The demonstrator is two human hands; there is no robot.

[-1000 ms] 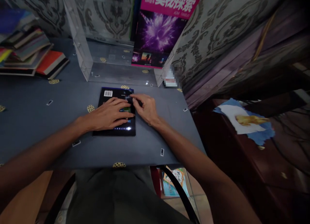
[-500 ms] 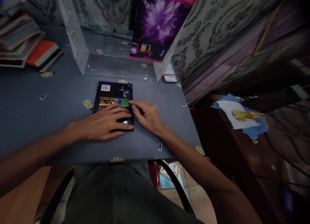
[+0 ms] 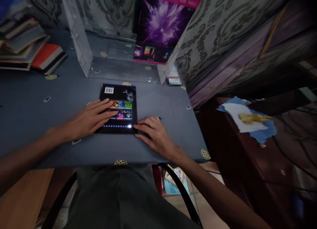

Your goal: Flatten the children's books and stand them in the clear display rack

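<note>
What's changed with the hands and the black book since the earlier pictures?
The left hand has moved left over the black book, baring more of it. The right hand has moved down its right edge to near the lower corner. The black book stays flat on the table; the purple book stays upright at the rack.

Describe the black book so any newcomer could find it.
On the grey table, in front of the clear rack, a black book lies flat, the left hand on it. Unlike the standing purple book at the rack, it shows a white barcode.
</note>
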